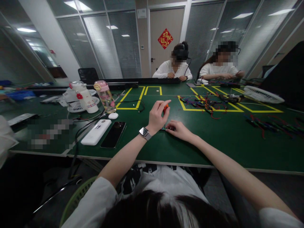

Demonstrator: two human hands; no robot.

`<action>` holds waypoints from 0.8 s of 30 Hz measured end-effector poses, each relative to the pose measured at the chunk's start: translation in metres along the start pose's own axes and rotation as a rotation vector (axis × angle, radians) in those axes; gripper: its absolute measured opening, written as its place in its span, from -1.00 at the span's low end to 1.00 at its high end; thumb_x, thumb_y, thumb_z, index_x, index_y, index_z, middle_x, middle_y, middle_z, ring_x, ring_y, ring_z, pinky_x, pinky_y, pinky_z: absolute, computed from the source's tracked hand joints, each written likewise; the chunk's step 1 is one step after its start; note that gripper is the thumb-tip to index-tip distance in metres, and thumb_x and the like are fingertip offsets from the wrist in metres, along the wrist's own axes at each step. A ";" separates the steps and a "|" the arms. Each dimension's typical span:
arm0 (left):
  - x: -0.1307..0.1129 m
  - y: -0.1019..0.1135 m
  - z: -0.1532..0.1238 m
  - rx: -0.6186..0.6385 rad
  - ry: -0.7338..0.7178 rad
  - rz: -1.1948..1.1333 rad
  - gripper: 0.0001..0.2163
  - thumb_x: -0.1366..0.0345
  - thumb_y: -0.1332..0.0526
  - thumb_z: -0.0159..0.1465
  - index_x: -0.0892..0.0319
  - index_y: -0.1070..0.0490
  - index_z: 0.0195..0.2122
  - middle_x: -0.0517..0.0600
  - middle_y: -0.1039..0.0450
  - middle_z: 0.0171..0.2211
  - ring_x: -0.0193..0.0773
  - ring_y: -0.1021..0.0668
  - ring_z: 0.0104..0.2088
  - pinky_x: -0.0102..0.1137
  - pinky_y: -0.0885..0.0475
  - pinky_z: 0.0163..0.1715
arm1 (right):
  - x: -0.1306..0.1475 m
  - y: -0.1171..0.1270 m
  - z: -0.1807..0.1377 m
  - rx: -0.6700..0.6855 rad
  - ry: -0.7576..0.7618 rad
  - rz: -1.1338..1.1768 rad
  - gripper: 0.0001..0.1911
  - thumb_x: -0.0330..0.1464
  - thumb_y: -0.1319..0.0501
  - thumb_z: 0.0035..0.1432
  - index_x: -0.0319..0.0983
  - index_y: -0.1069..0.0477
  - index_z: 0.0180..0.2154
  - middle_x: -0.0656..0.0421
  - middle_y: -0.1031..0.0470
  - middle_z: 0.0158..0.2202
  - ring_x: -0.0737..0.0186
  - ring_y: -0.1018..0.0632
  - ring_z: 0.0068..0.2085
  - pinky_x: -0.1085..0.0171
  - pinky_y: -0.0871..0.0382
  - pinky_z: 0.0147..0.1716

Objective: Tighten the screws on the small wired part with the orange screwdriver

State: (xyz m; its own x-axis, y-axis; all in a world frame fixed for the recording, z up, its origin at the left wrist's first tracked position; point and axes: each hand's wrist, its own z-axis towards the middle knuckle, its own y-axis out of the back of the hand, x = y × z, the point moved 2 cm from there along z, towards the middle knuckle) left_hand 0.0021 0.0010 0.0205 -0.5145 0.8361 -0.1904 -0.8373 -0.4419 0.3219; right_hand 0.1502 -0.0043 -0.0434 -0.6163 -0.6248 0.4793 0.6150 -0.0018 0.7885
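My left hand [157, 115], with a watch on its wrist, is raised over the green table [213, 139] and its fingers are wrapped round a small orange-handled tool [165, 108] held upright. My right hand [178, 129] rests on the table just to the right and pinches a small dark piece [163, 128] with coloured wires against the surface. The tool's tip points down at that piece, between both hands.
A black phone [113, 134] and a white power bank [96, 131] lie to the left, near two bottles [104, 95] and a white fan [78, 106]. Bundles of coloured wires [204, 104] lie ahead and at right [273, 125]. Two people sit across the table.
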 end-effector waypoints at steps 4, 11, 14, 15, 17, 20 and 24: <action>0.000 0.000 0.000 0.003 0.002 -0.010 -0.76 0.31 -0.03 0.36 0.17 -0.30 0.03 0.02 -0.35 -0.19 -0.30 -0.44 -0.18 -0.39 -0.41 -0.19 | 0.001 0.000 0.000 0.002 0.000 0.002 -0.93 -0.42 -0.21 0.11 -0.27 -0.47 -0.34 0.15 -0.42 -0.37 0.32 -0.43 -0.43 0.32 -0.31 -0.40; 0.000 -0.001 0.000 0.018 0.010 -0.017 -0.75 0.31 -0.02 0.37 0.17 -0.30 0.04 0.02 -0.35 -0.19 -0.31 -0.44 -0.19 -0.40 -0.40 -0.20 | -0.001 0.000 -0.001 0.002 0.000 -0.002 -0.92 -0.40 -0.21 0.12 -0.27 -0.46 -0.33 0.15 -0.42 -0.38 0.32 -0.43 -0.43 0.32 -0.31 -0.40; 0.000 0.000 0.000 0.015 0.006 -0.020 -0.75 0.32 -0.02 0.37 0.18 -0.30 0.04 0.02 -0.35 -0.19 -0.31 -0.43 -0.19 -0.42 -0.40 -0.21 | -0.001 0.000 -0.001 0.000 0.003 0.001 -0.91 -0.40 -0.20 0.12 -0.27 -0.46 -0.32 0.15 -0.42 -0.37 0.32 -0.43 -0.42 0.32 -0.31 -0.40; 0.000 0.000 0.000 0.015 0.005 -0.022 -0.75 0.32 -0.02 0.37 0.18 -0.30 0.04 0.02 -0.35 -0.19 -0.31 -0.44 -0.19 -0.42 -0.40 -0.21 | -0.001 0.000 -0.001 0.001 0.004 0.003 -0.91 -0.40 -0.20 0.12 -0.27 -0.46 -0.32 0.15 -0.42 -0.37 0.32 -0.43 -0.42 0.32 -0.31 -0.40; 0.000 0.000 0.000 0.017 0.005 -0.021 -0.75 0.31 -0.01 0.37 0.17 -0.29 0.04 0.02 -0.35 -0.19 -0.31 -0.44 -0.19 -0.42 -0.40 -0.21 | 0.000 0.000 0.000 0.003 0.006 0.006 -0.91 -0.40 -0.20 0.12 -0.27 -0.46 -0.32 0.14 -0.42 -0.36 0.31 -0.43 -0.42 0.32 -0.31 -0.40; 0.000 0.000 -0.001 0.023 0.009 -0.015 -0.74 0.31 0.00 0.38 0.17 -0.29 0.05 0.02 -0.35 -0.18 -0.31 -0.44 -0.20 -0.42 -0.40 -0.22 | 0.000 0.000 0.000 0.006 0.002 0.001 -0.92 -0.41 -0.21 0.12 -0.28 -0.46 -0.33 0.15 -0.42 -0.37 0.31 -0.44 -0.42 0.32 -0.31 -0.39; 0.000 -0.001 -0.001 0.028 0.008 -0.017 -0.74 0.31 0.00 0.38 0.17 -0.29 0.05 0.02 -0.35 -0.19 -0.32 -0.44 -0.21 -0.43 -0.39 -0.22 | 0.001 0.000 0.000 0.010 0.004 -0.007 -0.92 -0.41 -0.20 0.12 -0.29 -0.46 -0.33 0.15 -0.42 -0.37 0.32 -0.43 -0.42 0.32 -0.31 -0.39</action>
State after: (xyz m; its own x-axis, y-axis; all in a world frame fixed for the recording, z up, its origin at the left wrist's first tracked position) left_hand 0.0024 0.0015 0.0196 -0.5019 0.8406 -0.2038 -0.8405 -0.4184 0.3443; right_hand 0.1503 -0.0049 -0.0430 -0.6184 -0.6281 0.4723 0.6057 0.0019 0.7957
